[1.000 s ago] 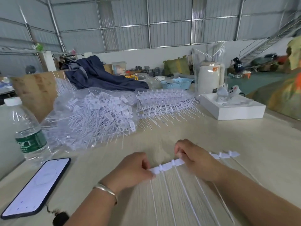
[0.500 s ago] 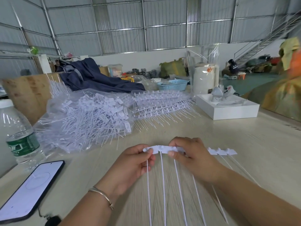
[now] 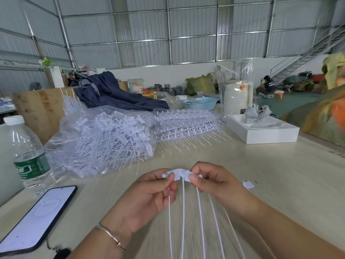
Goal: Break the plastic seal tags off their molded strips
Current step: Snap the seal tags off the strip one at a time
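Both hands are working a single strip of seal tags [image 3: 180, 174] held just above the counter [image 3: 280, 184]. The left hand [image 3: 147, 199] has its grip pinched on the strip's left end, thumb and forefinger pressed onto the flat tag heads. The right hand [image 3: 216, 182] has its grip pinched on the tags next to that, so the two grips sit just beside each other with a short bent piece of strip between them. Four thin white tails [image 3: 183, 212] hang down from the strip toward the person.

Progress, as judged: the break on this strip is in hand and not finished. One loose tag piece [image 3: 248, 184] lies on the counter just to the right of the right grip.

Beyond both grips, to the left, a clear bag [image 3: 100, 139] holds a large heap of what appear to be separated tags. Beside it, further right, a stack of whole strips [image 3: 188, 124] waits untouched. Much work therefore remains.
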Demonstrator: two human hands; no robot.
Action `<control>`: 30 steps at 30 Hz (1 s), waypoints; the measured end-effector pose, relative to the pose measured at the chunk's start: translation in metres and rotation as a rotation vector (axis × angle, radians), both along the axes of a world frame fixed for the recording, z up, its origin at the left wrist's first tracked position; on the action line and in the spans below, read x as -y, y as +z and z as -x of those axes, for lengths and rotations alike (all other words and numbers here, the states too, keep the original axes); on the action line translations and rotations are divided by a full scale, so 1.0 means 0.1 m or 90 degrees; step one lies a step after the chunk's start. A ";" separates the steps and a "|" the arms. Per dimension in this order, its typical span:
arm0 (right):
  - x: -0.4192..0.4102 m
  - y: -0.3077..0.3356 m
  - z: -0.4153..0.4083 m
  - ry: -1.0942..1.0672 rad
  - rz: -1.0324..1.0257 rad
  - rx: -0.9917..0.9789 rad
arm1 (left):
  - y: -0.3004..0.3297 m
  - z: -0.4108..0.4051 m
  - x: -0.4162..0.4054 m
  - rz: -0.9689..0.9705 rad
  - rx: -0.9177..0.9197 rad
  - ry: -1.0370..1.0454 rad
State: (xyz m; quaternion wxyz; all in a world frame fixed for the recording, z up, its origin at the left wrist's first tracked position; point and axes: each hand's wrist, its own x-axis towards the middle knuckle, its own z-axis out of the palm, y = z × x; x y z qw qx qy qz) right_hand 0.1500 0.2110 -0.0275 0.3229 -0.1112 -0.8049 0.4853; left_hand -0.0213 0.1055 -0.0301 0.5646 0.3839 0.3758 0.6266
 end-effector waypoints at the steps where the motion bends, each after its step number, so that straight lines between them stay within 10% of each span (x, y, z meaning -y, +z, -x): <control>1: 0.02 0.00 0.01 0.009 0.002 0.002 | 0.01 -0.04 0.00 0.004 -0.006 -0.009; 14: -0.03 -0.07 0.04 -0.060 0.059 -0.006 | 0.00 -0.14 -0.09 0.039 -0.035 0.044; 21: -0.05 -0.10 0.04 -0.208 -0.102 -0.029 | -0.02 -0.07 -0.02 -0.099 -0.469 0.335; 30: -0.08 -0.10 0.00 -0.145 -0.147 -0.017 | 0.01 -0.09 0.03 -0.060 -0.407 0.313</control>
